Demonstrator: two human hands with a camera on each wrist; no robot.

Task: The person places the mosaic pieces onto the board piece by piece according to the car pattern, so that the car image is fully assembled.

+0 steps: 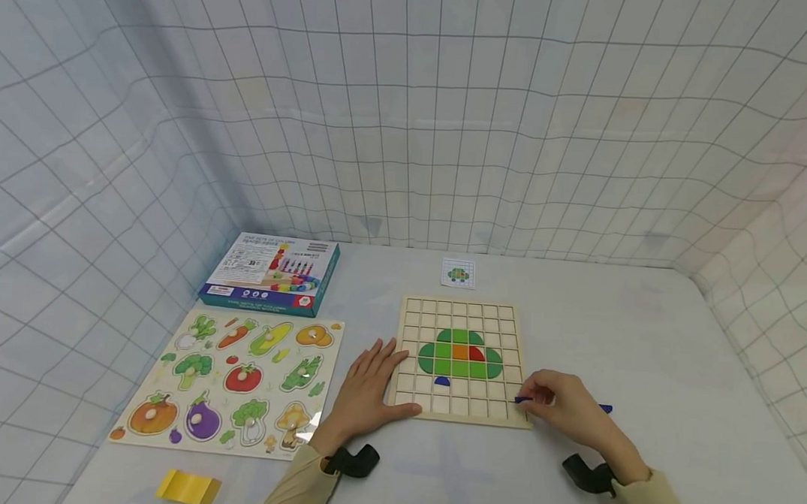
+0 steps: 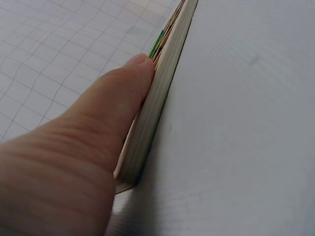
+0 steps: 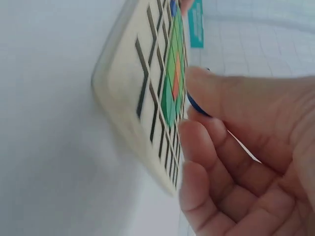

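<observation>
Lying far out past the left hand (image 1: 364,389), on its outer side, a vegetable puzzle board (image 1: 229,380) is sitting flat on the worktop (image 1: 642,353), with a yellow piece (image 1: 188,488) nearer the person than it and a teal box (image 1: 270,274) beyond it toward the wall. Left hand is resting flat, fingers straight and relaxed, gripping nothing; its thumb is pressing along the near-left edge of the wooden grid board (image 1: 462,360). Left wrist view is showing that thumb (image 2: 118,93) touching the board's side edge (image 2: 157,108), board lying flat on the worktop. Grid board is sitting between the two hands, holding a green shape with one orange and one red tile in its middle cells; a blue half-round piece (image 1: 442,381) is sitting in a cell just under the green shape, ahead of the left hand's fingertips. A small pattern card (image 1: 458,273) is lying beyond the board, well apart from both hands. Right hand (image 1: 562,405) is hovering at the board's near-right corner, fingers curled, pinching a thin blue piece (image 1: 524,399) between thumb and fingers. Right wrist view is showing the blue piece (image 3: 197,105) tucked under the thumb, just beside the board's edge. Another bit of blue (image 1: 605,408) is showing at the far side of the right hand; cannot tell if it is the same piece.
</observation>
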